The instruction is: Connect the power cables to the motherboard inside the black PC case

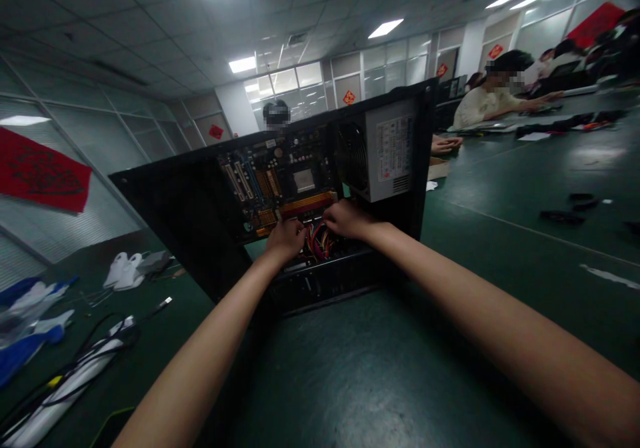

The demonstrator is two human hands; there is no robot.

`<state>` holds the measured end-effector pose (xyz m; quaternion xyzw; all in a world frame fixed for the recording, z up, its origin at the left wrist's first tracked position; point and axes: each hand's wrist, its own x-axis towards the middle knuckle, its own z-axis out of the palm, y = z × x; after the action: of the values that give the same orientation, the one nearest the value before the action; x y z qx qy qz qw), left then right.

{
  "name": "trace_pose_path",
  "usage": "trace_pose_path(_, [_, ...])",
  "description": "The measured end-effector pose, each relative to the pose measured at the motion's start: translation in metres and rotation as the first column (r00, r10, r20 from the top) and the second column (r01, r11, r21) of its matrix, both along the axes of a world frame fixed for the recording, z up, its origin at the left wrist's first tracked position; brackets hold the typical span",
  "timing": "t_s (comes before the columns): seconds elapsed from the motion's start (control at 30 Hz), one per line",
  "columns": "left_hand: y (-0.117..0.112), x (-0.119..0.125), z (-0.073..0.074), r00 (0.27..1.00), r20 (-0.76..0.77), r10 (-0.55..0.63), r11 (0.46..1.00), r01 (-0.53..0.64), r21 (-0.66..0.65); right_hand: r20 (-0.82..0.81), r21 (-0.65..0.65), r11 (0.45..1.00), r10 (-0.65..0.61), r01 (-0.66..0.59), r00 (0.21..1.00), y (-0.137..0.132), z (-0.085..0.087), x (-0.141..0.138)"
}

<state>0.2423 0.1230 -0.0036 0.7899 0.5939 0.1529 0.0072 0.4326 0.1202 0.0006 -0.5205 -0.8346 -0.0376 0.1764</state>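
Observation:
An open black computer case (165, 201) stands tilted in front of me, with a motherboard (287, 161) inside. My left hand (287, 238) reaches in at the left end of the orange and red memory slots (307, 203), its fingers curled. Closer to the slots' right end is my right hand (345, 219), fingers bent inward. Between the hands lies a bundle of coloured cables (319, 243). Whatever the fingertips grip is too small and dark to make out. A silver power supply (393, 151) sits at the upper right of the case, above my right hand.
The case stands on a green table (345, 375). At left lie a white power strip (75, 388) with black cable, blue and white plastic bags (35, 321) and a white object (124, 271). Small black parts (563, 217) lie at right. A co-worker (493, 98) sits further back.

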Motion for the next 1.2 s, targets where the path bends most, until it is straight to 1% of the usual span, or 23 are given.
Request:
trace_pose_path(0.4, [-0.004, 0.005, 0.001, 0.998, -0.024, 0.061, 0.998, -0.060, 0.028, 0.015, 0.015, 1.000, -0.009, 0.009, 1.000, 0.002, -0.002, -0.002])
trace_pose_path(0.53, [-0.002, 0.002, 0.000, 0.998, -0.059, 0.011, 0.999, -0.008, 0.042, 0.022, 0.035, 0.999, -0.021, 0.020, 1.000, 0.002, -0.003, -0.003])
trace_pose_path(0.67, [-0.002, -0.001, 0.000, 0.996, -0.085, -0.036, 0.997, 0.042, 0.072, 0.024, 0.024, 1.000, 0.000, -0.001, 1.000, 0.001, -0.003, -0.002])
trace_pose_path(0.77, [-0.005, -0.001, 0.002, 0.996, -0.092, -0.023, 0.996, 0.031, 0.085, 0.039, 0.016, 1.000, -0.012, 0.012, 0.999, -0.001, -0.001, -0.003])
trace_pose_path(0.93, [-0.010, 0.004, 0.008, 0.984, -0.180, -0.006, 0.997, 0.020, 0.074, 0.044, 0.014, 0.999, -0.030, 0.029, 0.999, -0.004, 0.002, -0.004])
trace_pose_path(1.1, [-0.010, 0.008, 0.008, 0.975, -0.223, 0.013, 0.997, 0.004, 0.077, 0.039, 0.022, 0.999, -0.034, 0.033, 0.999, -0.001, -0.002, -0.003])
trace_pose_path(1.2, [-0.009, 0.008, 0.008, 0.973, -0.232, -0.001, 0.997, 0.018, 0.072, 0.021, 0.022, 0.999, -0.026, 0.026, 0.999, 0.002, -0.004, -0.003])
